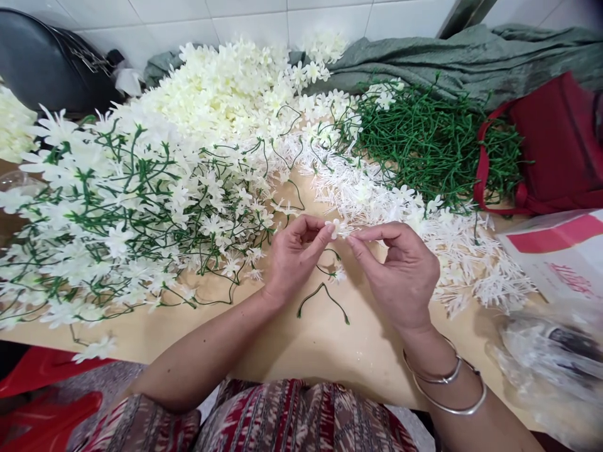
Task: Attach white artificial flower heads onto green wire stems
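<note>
Above the middle of the table, my left hand (296,256) is closed in a pinch on a small white artificial flower (335,228). Close beside it, my right hand (398,267) pinches what looks like a thin white stamen piece that meets the flower; its tip is partly hidden by my fingers. A loose green plastic stem (323,286), bent in a V, lies on the wood tabletop (330,345) below my hands. Behind them spreads a heap of white stamen pieces (362,194).
A big pile of white flowers on green stems (141,207) covers the left side. Loose cream petals (226,88) are heaped behind. Green stems (424,144) lie back right beside a red bag (558,138). Plastic bags (546,358) sit at right; a black bag (42,56) stands back left.
</note>
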The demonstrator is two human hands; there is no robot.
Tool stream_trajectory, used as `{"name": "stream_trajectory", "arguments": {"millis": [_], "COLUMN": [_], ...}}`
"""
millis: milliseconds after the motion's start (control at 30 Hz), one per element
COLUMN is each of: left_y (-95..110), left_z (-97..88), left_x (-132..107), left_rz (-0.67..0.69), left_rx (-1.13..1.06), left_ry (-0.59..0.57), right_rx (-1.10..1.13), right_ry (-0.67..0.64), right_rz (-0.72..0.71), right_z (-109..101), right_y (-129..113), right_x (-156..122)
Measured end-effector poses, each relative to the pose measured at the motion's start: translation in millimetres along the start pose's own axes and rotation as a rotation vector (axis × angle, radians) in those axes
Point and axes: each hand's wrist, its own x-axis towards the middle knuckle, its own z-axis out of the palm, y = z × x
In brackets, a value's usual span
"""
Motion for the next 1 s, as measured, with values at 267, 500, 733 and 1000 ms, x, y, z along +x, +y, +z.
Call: {"name": "stream_trajectory", "arguments": {"millis": [267, 500, 733, 1000], "left_y": [5, 1, -1, -2], "left_z": [4.1, 3.7, 5.4, 9.3], "left_x": [-1, -4, -7, -7], "left_rz": [-0.028, 0.09, 0.186, 0.074], "left_rx": [-0.09, -0.016, 0.098, -0.029], "left_ry": [-0.083, -0.052, -0.065, -0.089], "right_rx": [-0.18, -0.199, -0.157, -0.435], "right_ry": [0.004, -0.002, 0.043, -0.011], "right_rz": [-0.135, -0.188, -0.159, -0.469], "right_z": [0, 1, 3, -6], "right_y": [4, 0, 4, -7], "right_x": [0, 1, -2, 5]}}
